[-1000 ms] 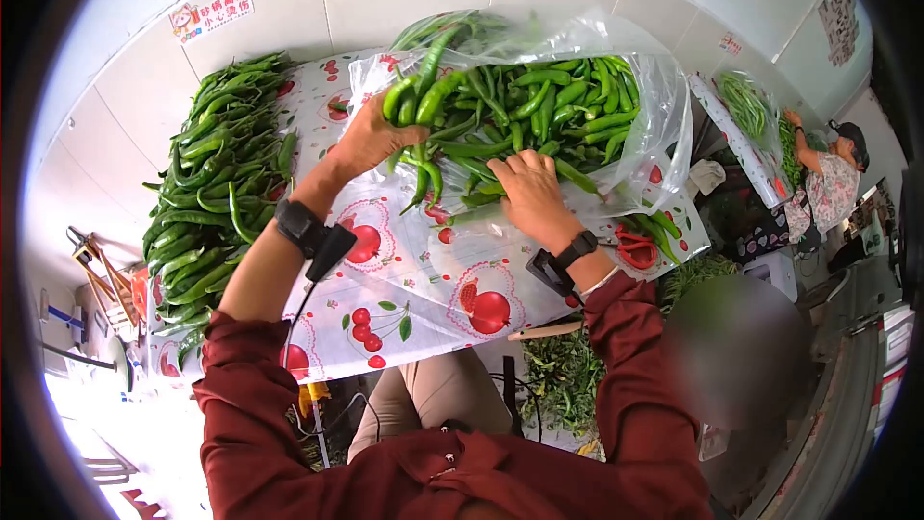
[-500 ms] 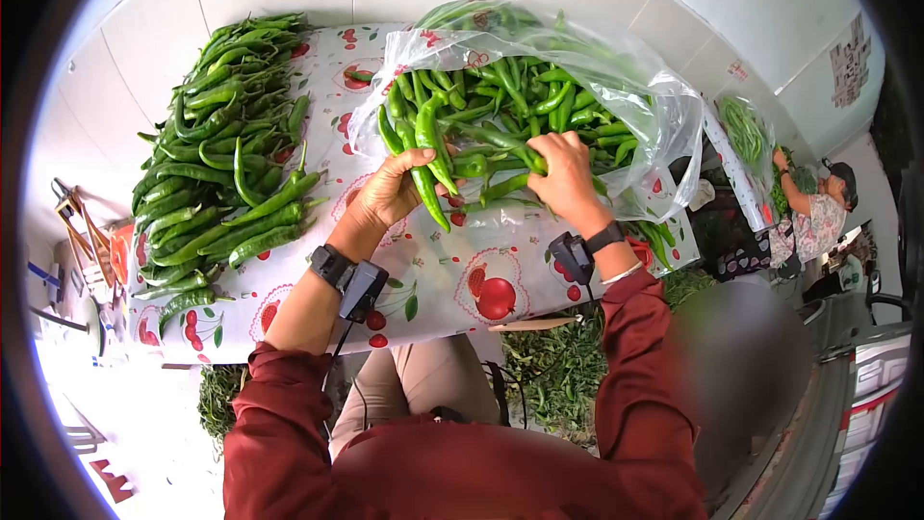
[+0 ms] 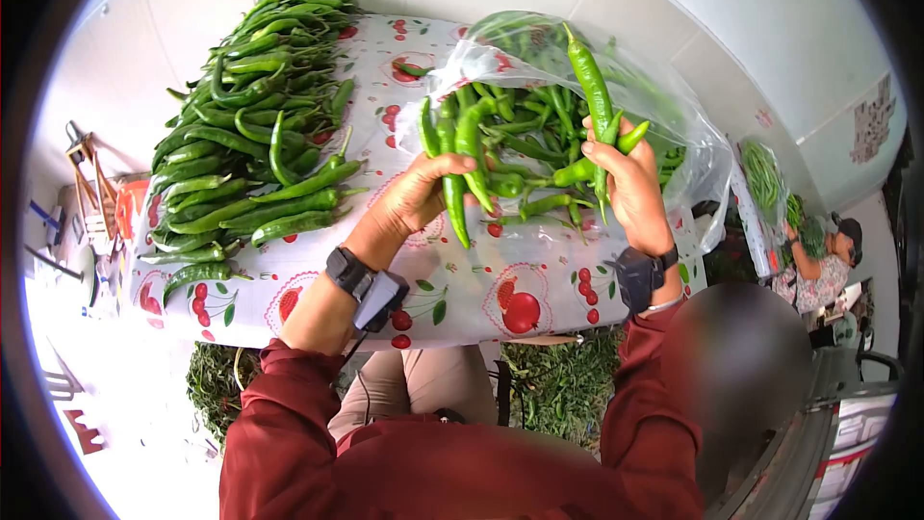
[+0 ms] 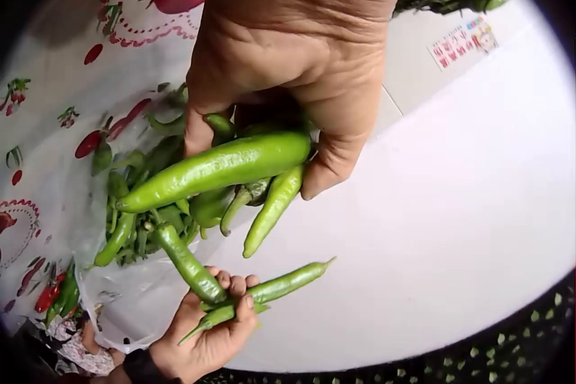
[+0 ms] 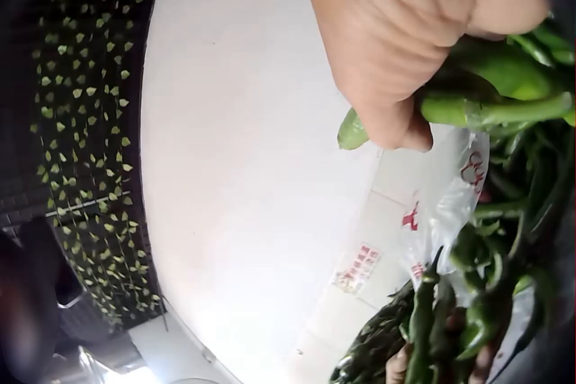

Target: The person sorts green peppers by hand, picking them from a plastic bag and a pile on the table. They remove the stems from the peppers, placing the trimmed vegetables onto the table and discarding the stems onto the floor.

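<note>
My left hand grips a bunch of several long green chili peppers in front of the bag's mouth. In the left wrist view its thumb and fingers wrap the bunch, with one pale green pepper lying across the front. To the right, my right hand holds a few more chili peppers between thumb and fingers, one pointing up and others crossing it. Behind both hands lies a clear plastic bag, its mouth towards me, full of loose green peppers.
A long stacked pile of green chili peppers covers the left side of the fruit-patterned tablecloth. One small pepper lies between pile and bag. Leafy green heaps sit below the front edge. Another person works at the far right.
My right hand, earlier pressing among the peppers at the bag's mouth, has lifted some and now holds them up. My left hand keeps its bunch. The head view has shifted, moving the table rightward.
</note>
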The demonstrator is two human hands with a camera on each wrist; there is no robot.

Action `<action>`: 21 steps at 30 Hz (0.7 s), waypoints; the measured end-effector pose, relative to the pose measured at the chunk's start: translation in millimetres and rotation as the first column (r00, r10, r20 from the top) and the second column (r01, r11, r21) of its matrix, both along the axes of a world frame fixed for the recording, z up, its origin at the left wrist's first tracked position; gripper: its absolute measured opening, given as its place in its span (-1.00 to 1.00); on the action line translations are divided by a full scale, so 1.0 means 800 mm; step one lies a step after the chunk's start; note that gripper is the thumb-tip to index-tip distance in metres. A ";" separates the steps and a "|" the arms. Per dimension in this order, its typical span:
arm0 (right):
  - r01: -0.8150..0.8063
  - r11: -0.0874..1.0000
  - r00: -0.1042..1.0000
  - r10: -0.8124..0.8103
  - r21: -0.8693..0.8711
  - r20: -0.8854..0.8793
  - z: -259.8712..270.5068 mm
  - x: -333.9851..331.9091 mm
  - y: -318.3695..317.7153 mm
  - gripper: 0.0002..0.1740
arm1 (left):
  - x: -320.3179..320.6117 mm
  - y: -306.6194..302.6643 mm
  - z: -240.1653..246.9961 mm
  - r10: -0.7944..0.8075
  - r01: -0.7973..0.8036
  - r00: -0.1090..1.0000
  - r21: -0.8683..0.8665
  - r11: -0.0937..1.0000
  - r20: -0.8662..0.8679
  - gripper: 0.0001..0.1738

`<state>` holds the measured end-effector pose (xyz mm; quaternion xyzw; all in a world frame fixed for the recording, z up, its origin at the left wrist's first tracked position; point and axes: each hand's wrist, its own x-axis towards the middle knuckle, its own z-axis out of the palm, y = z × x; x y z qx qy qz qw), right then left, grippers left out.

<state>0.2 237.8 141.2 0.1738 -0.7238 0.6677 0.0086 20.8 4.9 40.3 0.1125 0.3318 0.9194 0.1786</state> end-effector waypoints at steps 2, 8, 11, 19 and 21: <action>-0.055 0.998 0.997 0.057 -0.024 0.054 0.009 0.008 -0.014 -0.66 | 0.019 -0.005 0.022 0.066 -0.067 0.998 -0.092 0.994 -0.013 -0.53; -0.266 0.946 0.944 0.294 -0.185 0.148 0.021 -0.010 -0.052 -0.66 | 0.073 -0.077 0.055 0.142 -0.137 0.990 -0.152 0.979 0.021 -0.50; -0.348 0.881 0.886 0.420 -0.320 0.194 0.023 -0.020 -0.083 -0.70 | 0.094 -0.108 0.063 0.120 -0.113 0.992 -0.153 0.982 0.037 -0.45; -0.410 0.792 0.741 0.579 -0.453 0.340 -0.032 -0.058 -0.158 -0.74 | 0.136 -0.170 0.036 0.133 -0.122 0.991 -0.319 0.940 0.013 -0.26; -0.369 0.820 0.753 0.540 -0.437 0.377 -0.041 -0.066 -0.174 -0.79 | 0.129 -0.177 0.052 0.173 -0.143 0.980 -0.255 0.956 0.099 -0.30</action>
